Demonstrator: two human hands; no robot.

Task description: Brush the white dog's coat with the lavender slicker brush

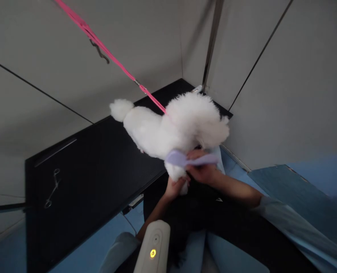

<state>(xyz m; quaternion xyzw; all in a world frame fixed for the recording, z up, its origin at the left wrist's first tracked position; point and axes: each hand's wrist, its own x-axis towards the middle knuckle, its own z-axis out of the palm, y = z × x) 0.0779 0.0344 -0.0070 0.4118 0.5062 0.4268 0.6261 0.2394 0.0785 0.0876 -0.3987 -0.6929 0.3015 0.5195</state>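
Far to the left of both hands, a pair of metal forceps lies flat on the black tabletop, well apart from everything else. Above and left of the hands a pink leash runs taut down from the upper left to the neck of a small white fluffy dog, which stands at the near edge of the tabletop with its tail pointing left. Just below the left hand, a white dryer-like device with a lit yellow button rises from the bottom edge, close to the person's body. The left hand is closed around the dog's front leg, gripping it from below the tabletop edge. Just to its right and slightly above, the right hand grasps a lilac comb or brush, probably a brush, though motion blur smears it; its head lies against the fur at the dog's chest. Behind the dog, up and right of the hands, a metal pole stands in the corner
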